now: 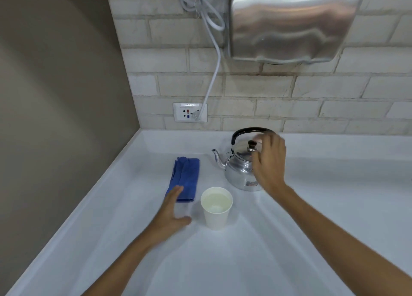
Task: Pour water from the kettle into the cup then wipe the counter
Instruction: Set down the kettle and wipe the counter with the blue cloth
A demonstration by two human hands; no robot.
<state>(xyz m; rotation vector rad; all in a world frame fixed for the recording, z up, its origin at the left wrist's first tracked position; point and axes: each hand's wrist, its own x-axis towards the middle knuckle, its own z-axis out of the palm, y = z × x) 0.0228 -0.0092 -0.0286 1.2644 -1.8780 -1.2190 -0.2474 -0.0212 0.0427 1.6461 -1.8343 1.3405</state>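
A shiny metal kettle (239, 169) with a black arched handle stands on the white counter (223, 262), its spout pointing left. My right hand (268, 162) hovers at the kettle's right side near the lid knob, fingers apart, and it hides part of the handle. A white paper cup (216, 208) holding water stands in front of the kettle. A folded blue cloth (184, 177) lies to the left of the cup. My left hand (171, 211) is open, its fingertips over the cloth's near edge, its thumb toward the cup.
A brick wall rises behind the counter with a white socket plate (190, 112) and a white cable (214, 72) running up. A steel hand dryer (289, 21) hangs above the kettle. A grey wall closes the left side.
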